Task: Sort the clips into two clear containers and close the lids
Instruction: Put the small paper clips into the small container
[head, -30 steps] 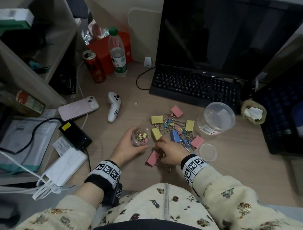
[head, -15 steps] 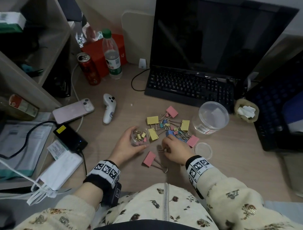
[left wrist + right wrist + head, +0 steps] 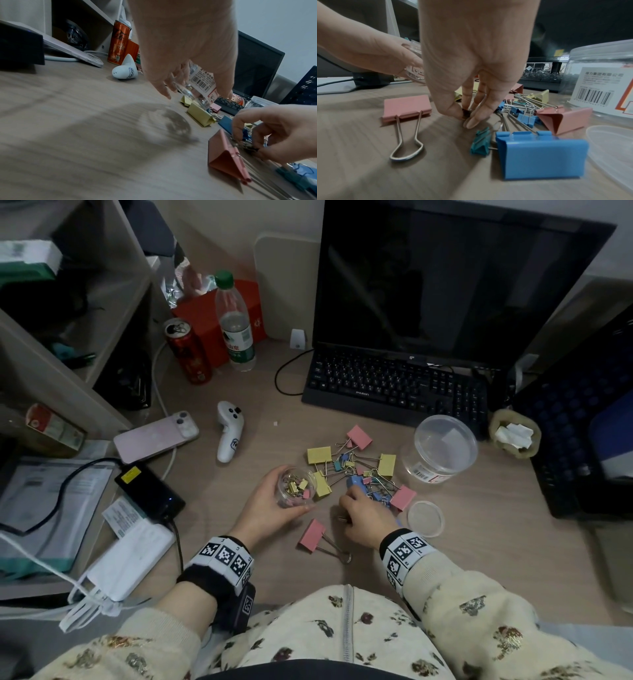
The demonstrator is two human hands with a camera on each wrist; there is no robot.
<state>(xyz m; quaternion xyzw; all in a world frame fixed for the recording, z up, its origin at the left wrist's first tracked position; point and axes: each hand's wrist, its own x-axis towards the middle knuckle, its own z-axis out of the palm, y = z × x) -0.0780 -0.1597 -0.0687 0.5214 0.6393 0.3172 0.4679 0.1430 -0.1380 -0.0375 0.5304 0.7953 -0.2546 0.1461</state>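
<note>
My left hand (image 3: 270, 508) grips a small clear container (image 3: 296, 486) holding several small clips, tilted just above the desk; the left wrist view shows its labelled wall (image 3: 200, 86). My right hand (image 3: 359, 515) reaches into the pile of binder clips (image 3: 356, 470) and pinches a small dark clip (image 3: 465, 112) between thumb and fingers at the desk surface. Large pink (image 3: 406, 106), blue (image 3: 541, 154) and yellow (image 3: 199, 115) clips lie around it. A bigger clear container (image 3: 440, 450) stands to the right, with a loose round lid (image 3: 424, 518) in front of it.
A keyboard (image 3: 394, 392) and dark monitor (image 3: 445, 275) stand behind the pile. A white controller (image 3: 229, 429), pink phone (image 3: 154, 436), red can (image 3: 188, 350) and water bottle (image 3: 236, 323) lie to the left. Chargers and cables (image 3: 137, 508) crowd the left edge.
My right hand has shifted right from the lone pink clip into the pile and closed its fingertips on a small clip. The left hand keeps holding the small container.
</note>
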